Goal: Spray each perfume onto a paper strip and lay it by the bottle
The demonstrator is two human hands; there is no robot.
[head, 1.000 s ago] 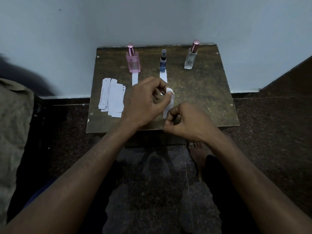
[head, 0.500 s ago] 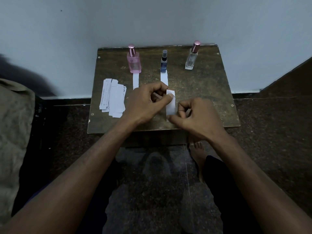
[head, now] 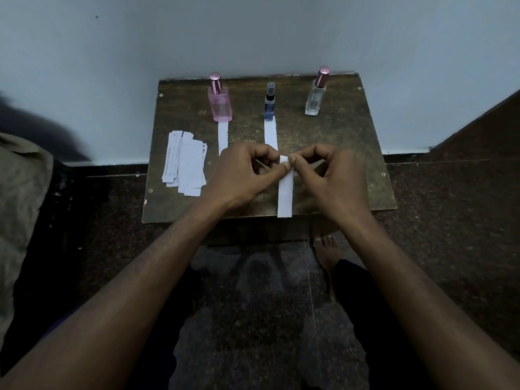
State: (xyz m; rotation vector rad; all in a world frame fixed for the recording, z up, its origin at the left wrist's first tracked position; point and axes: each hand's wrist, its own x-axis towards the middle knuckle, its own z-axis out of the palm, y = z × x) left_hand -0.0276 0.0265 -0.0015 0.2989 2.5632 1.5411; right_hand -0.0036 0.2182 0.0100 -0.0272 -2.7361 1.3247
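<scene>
Pinching the top end of a fresh paper strip (head: 285, 192) between the thumb and forefinger of both hands, I hold it over the near edge of the desk (head: 351, 164); my left hand (head: 242, 173) and right hand (head: 332, 175) meet at that end, both closed on the paper, and the rest hangs free toward me. From my head camera, three bottles stand along the back: the pink bottle (head: 220, 104) and the blue bottle (head: 269, 104) each have a laid strip just in front, one (head: 222, 136) and the other (head: 271, 135), while the clear bottle (head: 316, 94) on the right has none, so I judge it is the one left. The spare stack of strips (head: 185, 164) lies at the left of the desk.

To do this well, I should pass the strip to one hand, holding only the tip so my fingers stay dry, and free the other for the clear bottle, keeping the paper well clear of the two laid strips.

Compared with half a second ago, my right hand has risen from the strip's lower end to meet my left at the top, and the strip shows nearly its full length.
</scene>
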